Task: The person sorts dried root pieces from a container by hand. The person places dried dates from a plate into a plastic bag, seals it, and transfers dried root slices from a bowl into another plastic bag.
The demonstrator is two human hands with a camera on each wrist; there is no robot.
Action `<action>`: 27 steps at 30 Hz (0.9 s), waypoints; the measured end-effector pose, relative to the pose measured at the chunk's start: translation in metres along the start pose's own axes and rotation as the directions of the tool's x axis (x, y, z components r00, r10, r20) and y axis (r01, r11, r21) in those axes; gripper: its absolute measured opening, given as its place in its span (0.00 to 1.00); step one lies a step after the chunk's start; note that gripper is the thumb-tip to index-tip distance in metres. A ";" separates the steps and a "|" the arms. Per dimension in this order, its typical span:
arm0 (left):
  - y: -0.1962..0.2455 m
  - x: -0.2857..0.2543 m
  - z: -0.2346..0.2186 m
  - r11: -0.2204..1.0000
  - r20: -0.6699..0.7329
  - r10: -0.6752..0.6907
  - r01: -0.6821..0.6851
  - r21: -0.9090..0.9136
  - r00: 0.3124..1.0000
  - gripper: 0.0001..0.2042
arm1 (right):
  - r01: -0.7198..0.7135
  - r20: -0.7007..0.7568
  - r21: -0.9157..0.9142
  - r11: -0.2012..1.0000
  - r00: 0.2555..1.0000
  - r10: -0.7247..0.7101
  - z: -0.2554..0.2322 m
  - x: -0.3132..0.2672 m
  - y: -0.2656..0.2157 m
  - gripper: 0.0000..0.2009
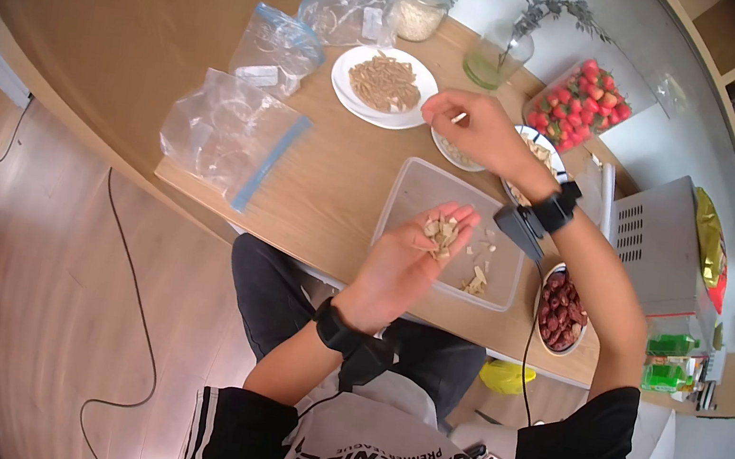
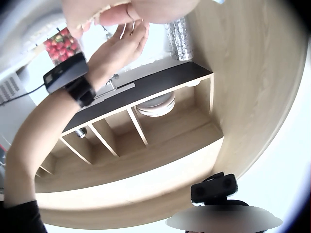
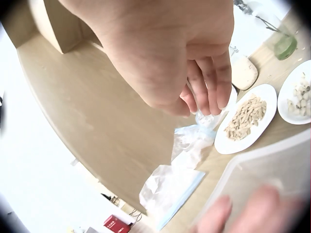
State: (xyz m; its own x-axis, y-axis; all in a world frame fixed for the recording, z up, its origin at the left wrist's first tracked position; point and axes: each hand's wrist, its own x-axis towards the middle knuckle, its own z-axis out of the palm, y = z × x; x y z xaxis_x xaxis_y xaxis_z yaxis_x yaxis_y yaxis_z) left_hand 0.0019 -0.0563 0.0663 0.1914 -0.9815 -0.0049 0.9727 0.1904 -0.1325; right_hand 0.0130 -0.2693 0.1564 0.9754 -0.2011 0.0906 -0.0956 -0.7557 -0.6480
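My left hand (image 1: 405, 253) is palm up over a translucent plastic bin (image 1: 503, 294), carrying a small heap of pale dried slices (image 1: 440, 234). A few similar slices (image 1: 475, 282) lie in the bin. Farther up, my right hand (image 1: 477, 132) hovers over a small bowl of pale pieces (image 1: 452, 154), partly hiding it. In the right wrist view its fingers hang loosely curled with nothing between them. A rimmed bowl of slices (image 1: 539, 149) is partly covered by the right forearm. Beside the right hand stands a white plate (image 1: 342, 96) of light-brown strips (image 1: 385, 83).
Clear zip bags (image 1: 219, 134) lie on the table's left side. A glass jar (image 1: 421, 9), a green-bottomed vase (image 1: 491, 57) and a box of strawberries (image 1: 583, 102) stand along the back. Red dates (image 1: 560, 313) fill a bowl at right, below a cable from the right wrist.
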 end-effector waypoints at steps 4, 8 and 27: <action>-0.002 -0.004 0.010 0.996 -0.030 0.066 -0.064 0.070 0.997 0.32 | 0.066 0.084 -0.104 0.992 0.995 -0.058 -0.005 -0.061 -0.050 0.09; 0.001 -0.004 0.011 0.975 0.018 0.087 -0.089 0.203 0.996 0.29 | 0.174 0.220 -0.103 0.979 0.964 -0.148 -0.008 -0.094 -0.070 0.10; -0.004 -0.005 0.006 0.983 -0.034 0.074 -0.067 0.173 0.997 0.25 | 0.307 0.285 -0.237 0.922 0.929 -0.236 -0.004 -0.111 -0.068 0.07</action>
State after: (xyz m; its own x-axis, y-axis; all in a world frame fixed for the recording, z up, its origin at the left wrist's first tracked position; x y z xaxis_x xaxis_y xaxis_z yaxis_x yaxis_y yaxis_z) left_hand -0.0015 -0.0523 0.0731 0.2585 -0.9648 -0.0483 0.9656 0.2567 0.0419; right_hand -0.0901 -0.1983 0.1934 0.9854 0.1690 0.0218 0.1640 -0.9061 -0.3899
